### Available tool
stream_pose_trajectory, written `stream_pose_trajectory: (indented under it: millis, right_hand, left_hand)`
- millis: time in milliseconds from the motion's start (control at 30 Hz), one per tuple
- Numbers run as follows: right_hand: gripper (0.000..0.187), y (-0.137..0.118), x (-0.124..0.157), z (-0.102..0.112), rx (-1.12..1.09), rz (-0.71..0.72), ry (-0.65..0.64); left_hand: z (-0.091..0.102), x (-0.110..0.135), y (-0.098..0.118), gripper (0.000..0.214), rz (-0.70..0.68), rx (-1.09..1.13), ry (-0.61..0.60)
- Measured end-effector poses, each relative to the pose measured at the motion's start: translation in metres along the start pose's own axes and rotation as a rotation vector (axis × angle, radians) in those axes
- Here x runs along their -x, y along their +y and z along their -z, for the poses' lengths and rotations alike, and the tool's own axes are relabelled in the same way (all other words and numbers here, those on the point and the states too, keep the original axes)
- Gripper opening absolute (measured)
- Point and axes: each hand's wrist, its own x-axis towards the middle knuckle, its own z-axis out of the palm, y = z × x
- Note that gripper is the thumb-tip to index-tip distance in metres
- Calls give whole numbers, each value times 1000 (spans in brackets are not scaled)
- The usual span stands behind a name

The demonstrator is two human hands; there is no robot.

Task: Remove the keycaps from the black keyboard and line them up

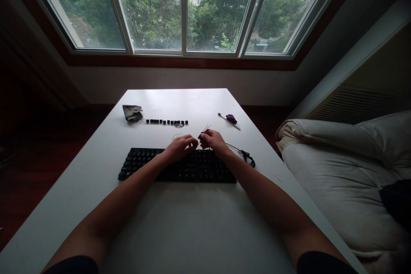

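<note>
A black keyboard lies lengthwise across the white table in front of me, partly hidden under my forearms. My right hand is closed on a keycap puller, a small black handle with thin wire loops pointing up and away. My left hand hovers over the keyboard's back edge, fingertips pinched on a small dark piece that looks like a keycap. Both hands are close together. Beyond them runs a row of several black keycaps, with a shiny round dish by its right end.
A grey cloth lies at the back left of the table. At the back right are a brush and a purple bundle. A coiled cable sits right of the keyboard. A pale sofa stands to the right.
</note>
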Motion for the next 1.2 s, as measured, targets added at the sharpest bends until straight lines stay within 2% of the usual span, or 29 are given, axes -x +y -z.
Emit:
stream_pose_trajectory:
  millis: [167,300,567,667,800,900,1000,1200]
  right_hand:
    - [13,4,-3,2,23,-10,-4]
    - [12,1,-2,2,33,-23,5]
    - [11,0,-5,7,-76,-193,-24]
    - [10,-2,-6,9,-40,-125,-21]
    - [9,-6,-9,18,17,-39,56]
    - [10,-6,-16,31,-23,-44,125]
    - [10,-3,-22,41,-76,-43,177]
    - [12,3,-26,44,-100,-21,203]
  left_hand:
    - [-1,-1,1,17,-97,-97,38]
    - [-2,-1,1,17,-106,-139,46]
    - [5,-2,3,15,-105,-12,49]
    - [7,-2,5,15,-69,26,88]
    - [8,-4,4,20,28,79,178]
    - [11,-7,-4,25,100,67,171]
    - [13,-16,-17,19,179,-31,95]
    - [9,-60,-47,18,196,-193,33]
